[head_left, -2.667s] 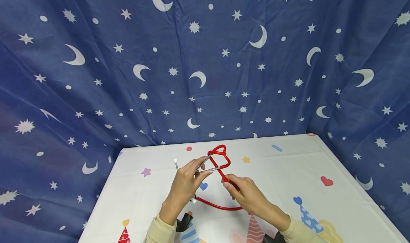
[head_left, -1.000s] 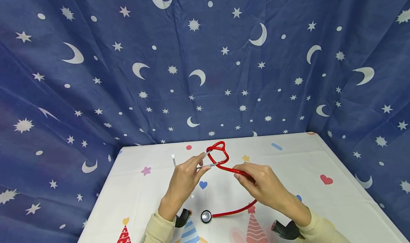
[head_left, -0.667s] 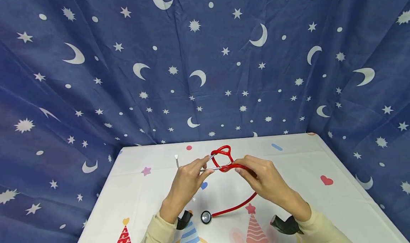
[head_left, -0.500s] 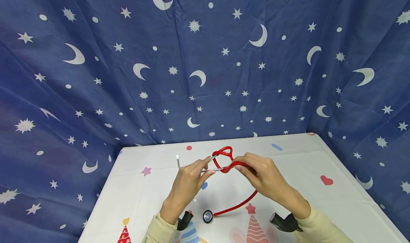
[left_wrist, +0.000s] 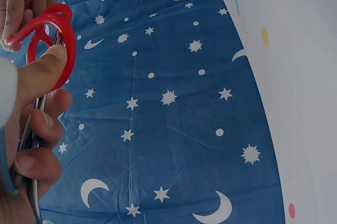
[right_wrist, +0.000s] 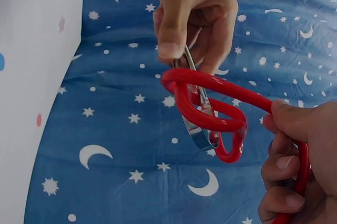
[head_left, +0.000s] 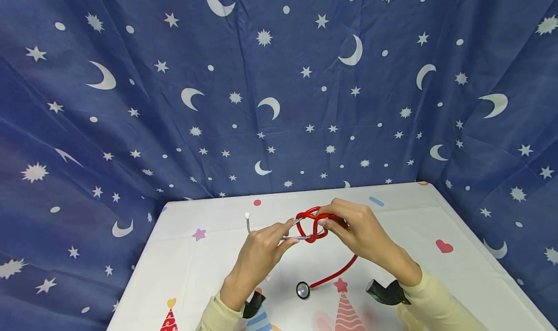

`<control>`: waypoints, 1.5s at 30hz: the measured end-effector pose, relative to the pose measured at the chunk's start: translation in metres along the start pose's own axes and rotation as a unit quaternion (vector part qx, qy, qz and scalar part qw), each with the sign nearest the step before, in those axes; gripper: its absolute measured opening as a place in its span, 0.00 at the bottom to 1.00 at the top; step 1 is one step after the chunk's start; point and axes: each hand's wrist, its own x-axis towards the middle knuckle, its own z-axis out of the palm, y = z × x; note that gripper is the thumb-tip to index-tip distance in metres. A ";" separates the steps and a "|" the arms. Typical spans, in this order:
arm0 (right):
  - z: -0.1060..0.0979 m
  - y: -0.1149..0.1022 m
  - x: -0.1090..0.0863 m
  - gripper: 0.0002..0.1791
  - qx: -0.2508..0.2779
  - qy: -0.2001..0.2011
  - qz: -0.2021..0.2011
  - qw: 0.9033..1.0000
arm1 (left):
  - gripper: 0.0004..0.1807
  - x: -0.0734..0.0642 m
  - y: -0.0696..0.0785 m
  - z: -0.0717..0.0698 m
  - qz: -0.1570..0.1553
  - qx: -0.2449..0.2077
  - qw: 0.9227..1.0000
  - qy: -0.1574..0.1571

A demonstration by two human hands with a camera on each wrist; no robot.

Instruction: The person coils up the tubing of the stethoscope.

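Head view puts me just over the person's shoulders: two bare hands and one red-and-silver stethoscope (head_left: 315, 228), held up between them over the near part of the white table (head_left: 192, 258). Fingers and thumb of the left hand (head_left: 257, 253) are closed round the metal ear tubes (head_left: 296, 237), gripped below the red part, I'd guess so that the stiff end stays steady. The right hand (head_left: 362, 229) pinches the red tubing (right_wrist: 216, 124) between thumb and forefinger, its other fingers curled about a farther length of it; that hold seems meant to govern the soft part, which can bend while the metal cannot. Seen from the right wrist, the tubing crosses itself and winds about the metal, where one flat, shiny strip (right_wrist: 196, 135) shows within the bends; exactly how the strands thread I can't tell. Counting the pieces, I make it one round chest piece (head_left: 302, 290), at the free end of the tubing and toward the person, though whether it hangs or touches the cloth is unclear, and two white tips: one ear tip (head_left: 247, 215) beyond the left hand, and a second tip (head_left: 267, 278), faint, near that wrist. Two pale sleeves (head_left: 440, 302) and two dark wrist mounts (head_left: 385, 292) complete the tally, with one starry blue curtain (head_left: 296, 45) behind.
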 end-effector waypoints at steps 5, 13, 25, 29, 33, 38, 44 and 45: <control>-0.003 0.000 0.001 0.12 0.009 -0.010 0.006 1.000 | 0.23 0.000 0.002 -0.001 0.018 0.000 1.000 -0.001; -0.004 0.002 0.002 0.11 0.032 -0.021 0.006 0.999 | 0.23 0.001 0.007 -0.002 0.068 -0.002 0.998 -0.004; -0.010 0.007 0.003 0.14 0.080 -0.057 0.004 0.995 | 0.21 -0.001 0.011 -0.004 0.101 -0.016 0.995 -0.005; -0.012 0.013 0.004 0.16 0.116 -0.070 -0.008 0.991 | 0.20 0.000 0.013 -0.004 0.118 -0.020 0.993 0.002; -0.011 0.018 0.005 0.15 0.149 -0.087 -0.015 0.985 | 0.21 -0.001 0.015 -0.005 0.125 -0.028 0.992 0.004; -0.007 0.027 0.007 0.12 0.230 -0.133 0.006 0.964 | 0.20 -0.002 0.019 -0.005 0.136 -0.044 0.990 0.014; -0.001 0.040 0.008 0.07 0.298 -0.184 0.010 0.937 | 0.20 -0.002 0.023 -0.004 0.149 -0.056 0.987 0.033; 0.001 0.042 0.009 0.07 0.308 -0.189 0.013 0.932 | 0.20 -0.002 0.024 -0.003 0.151 -0.057 0.986 0.035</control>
